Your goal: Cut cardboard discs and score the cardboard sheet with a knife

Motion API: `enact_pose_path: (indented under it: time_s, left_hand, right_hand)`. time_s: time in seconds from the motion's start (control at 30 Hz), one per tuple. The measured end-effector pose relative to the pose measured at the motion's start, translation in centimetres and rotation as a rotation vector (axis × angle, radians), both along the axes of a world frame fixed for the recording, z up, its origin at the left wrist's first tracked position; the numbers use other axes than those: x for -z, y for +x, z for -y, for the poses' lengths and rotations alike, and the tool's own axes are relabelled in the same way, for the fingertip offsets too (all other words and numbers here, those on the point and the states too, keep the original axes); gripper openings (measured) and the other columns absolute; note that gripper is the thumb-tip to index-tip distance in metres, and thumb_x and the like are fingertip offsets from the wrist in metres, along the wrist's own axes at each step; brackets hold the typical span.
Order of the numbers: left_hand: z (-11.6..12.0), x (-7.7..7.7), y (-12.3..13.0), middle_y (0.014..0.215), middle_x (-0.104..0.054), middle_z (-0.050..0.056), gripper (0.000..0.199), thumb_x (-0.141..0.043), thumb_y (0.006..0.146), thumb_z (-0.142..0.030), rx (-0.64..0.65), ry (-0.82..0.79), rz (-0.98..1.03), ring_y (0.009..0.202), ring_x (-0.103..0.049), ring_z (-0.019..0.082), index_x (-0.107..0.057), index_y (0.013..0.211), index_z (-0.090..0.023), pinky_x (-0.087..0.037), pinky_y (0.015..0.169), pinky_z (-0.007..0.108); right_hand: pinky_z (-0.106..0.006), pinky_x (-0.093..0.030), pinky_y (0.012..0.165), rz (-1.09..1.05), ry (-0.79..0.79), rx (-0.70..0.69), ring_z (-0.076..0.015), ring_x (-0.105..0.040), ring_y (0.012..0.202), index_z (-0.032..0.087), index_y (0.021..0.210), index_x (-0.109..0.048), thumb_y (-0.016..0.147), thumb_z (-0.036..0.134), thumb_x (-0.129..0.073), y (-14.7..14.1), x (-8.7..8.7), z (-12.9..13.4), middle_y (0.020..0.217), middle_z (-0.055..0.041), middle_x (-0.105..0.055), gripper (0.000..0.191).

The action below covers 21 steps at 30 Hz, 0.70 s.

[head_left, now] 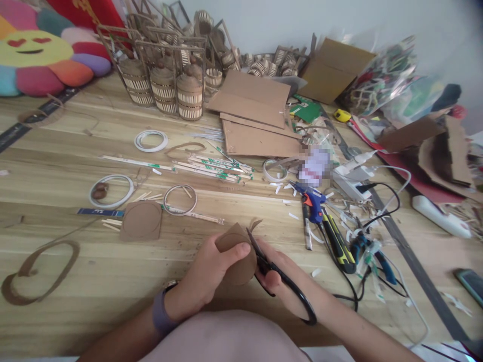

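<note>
Pinched by the left hand (206,271), the cardboard (243,269) lay at nine o'clock from the right hand (290,266), its fingers curled around scissors (261,255) aimed toward eleven.

Head view, single | mount: worn on the person's head | facing: forward and down, tilting over the wooden surface (68,166) | range: hands (215,266) and forearms near, filling lower centre; lantern-like frames (166,93), cardboard sheets (256,100) and pale wall (264,20) lying farther, toward top | shared coverage: none, one view recording
</note>
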<state>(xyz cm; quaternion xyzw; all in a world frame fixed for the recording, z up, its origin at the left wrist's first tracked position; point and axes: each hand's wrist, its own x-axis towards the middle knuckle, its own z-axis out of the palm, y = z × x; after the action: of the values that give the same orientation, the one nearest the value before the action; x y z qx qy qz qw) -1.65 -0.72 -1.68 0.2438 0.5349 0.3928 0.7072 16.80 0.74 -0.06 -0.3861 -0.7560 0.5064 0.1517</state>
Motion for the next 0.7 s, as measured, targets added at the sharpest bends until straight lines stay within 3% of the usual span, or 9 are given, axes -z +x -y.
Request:
enact_pose_path:
  time_s: [0.4,0.7]
  left_hand:
    - [-0.17,0.01,-0.06,0.1,-0.081,0.007,0.04,-0.081,0.063,-0.042,-0.006,0.006,-0.07,0.101,-0.072,0.032,-0.075,0.095,-0.019,-0.052,0.088,0.039]
    - [-0.03,0.34,-0.09,0.101,-0.081,0.005,0.041,-0.079,0.065,-0.043,0.039,0.028,-0.072,0.102,-0.072,0.031,-0.075,0.097,-0.019,-0.053,0.089,0.039]
  right_hand:
    - [-0.032,-0.045,0.062,0.071,-0.003,-0.001,-0.0175,-0.05,0.066,0.017,0.111,-0.055,0.088,0.089,-0.017,0.11,-0.34,0.17,0.079,-0.0043,-0.058,0.085]
    - [-0.03,-0.044,0.067,0.016,-0.052,0.017,-0.0172,-0.05,0.071,0.017,0.097,-0.057,0.096,0.081,-0.015,-0.28,-0.58,0.34,0.073,-0.0024,-0.055,0.077]
